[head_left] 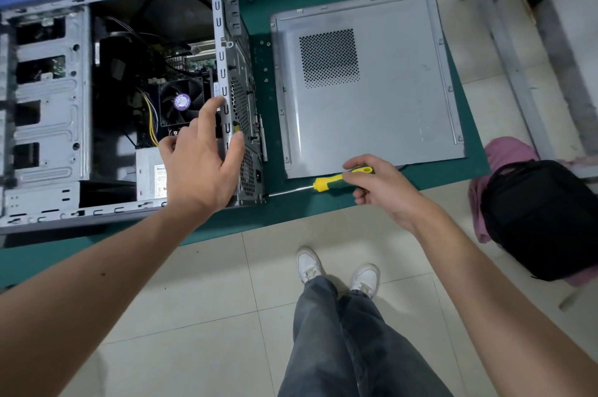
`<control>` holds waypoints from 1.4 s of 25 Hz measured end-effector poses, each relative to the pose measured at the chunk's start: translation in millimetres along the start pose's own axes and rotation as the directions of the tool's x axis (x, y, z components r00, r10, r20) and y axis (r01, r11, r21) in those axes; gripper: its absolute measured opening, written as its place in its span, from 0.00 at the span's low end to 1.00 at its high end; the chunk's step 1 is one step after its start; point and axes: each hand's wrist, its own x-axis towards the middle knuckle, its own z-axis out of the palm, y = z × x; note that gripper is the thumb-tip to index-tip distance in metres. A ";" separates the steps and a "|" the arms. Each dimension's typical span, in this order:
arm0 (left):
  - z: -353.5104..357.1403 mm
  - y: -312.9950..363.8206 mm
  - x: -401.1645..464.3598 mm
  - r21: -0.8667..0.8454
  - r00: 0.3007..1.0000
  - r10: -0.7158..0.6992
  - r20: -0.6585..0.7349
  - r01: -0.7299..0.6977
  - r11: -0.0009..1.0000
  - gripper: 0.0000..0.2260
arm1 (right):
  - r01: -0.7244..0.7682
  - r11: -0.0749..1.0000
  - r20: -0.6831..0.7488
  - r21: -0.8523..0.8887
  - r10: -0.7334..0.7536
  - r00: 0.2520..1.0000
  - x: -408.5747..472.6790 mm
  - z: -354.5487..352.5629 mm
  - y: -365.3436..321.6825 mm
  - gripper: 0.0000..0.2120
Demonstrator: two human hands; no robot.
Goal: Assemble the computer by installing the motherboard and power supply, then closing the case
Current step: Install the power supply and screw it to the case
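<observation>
The case (106,98) lies on its side at the 10 o'clock part of the view, open face up, so the interior is reachable from above. Inside, the motherboard (194,64) sits on the floor of the case with the fan (182,102) over it, and the power supply (152,175) occupies the near corner at the rear wall; both appear seated, though whether every screw is in cannot be told. The left hand (200,163) rests on the rear wall of the case, fingers spread and fairly straight, forefinger on the top rail and thumb down the outer perforated face; in my judgement this steadies the case against the push of the tool. The right hand (378,186) grips the yellow-green handle of the screwdriver (326,183), fingers curled round it; the shaft lies nearly level, its tip at the lower rear corner of the case, at 9 o'clock from the hand, which suggests a power supply fixing screw is being driven. The panel (369,79) lies flat on the green table (323,205) at 3 o'clock from the case, apart from it, evidently set aside for closing. Loose screws (265,69) lie between case and panel. A black bag (543,218) sits at 4 o'clock.
</observation>
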 end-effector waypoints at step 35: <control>0.2 1.0 -1.4 0.043 1.000 -0.014 0.016 0.013 0.999 0.21 | -0.022 0.977 -0.052 0.210 0.033 0.998 2.9 7.2 8.0 0.06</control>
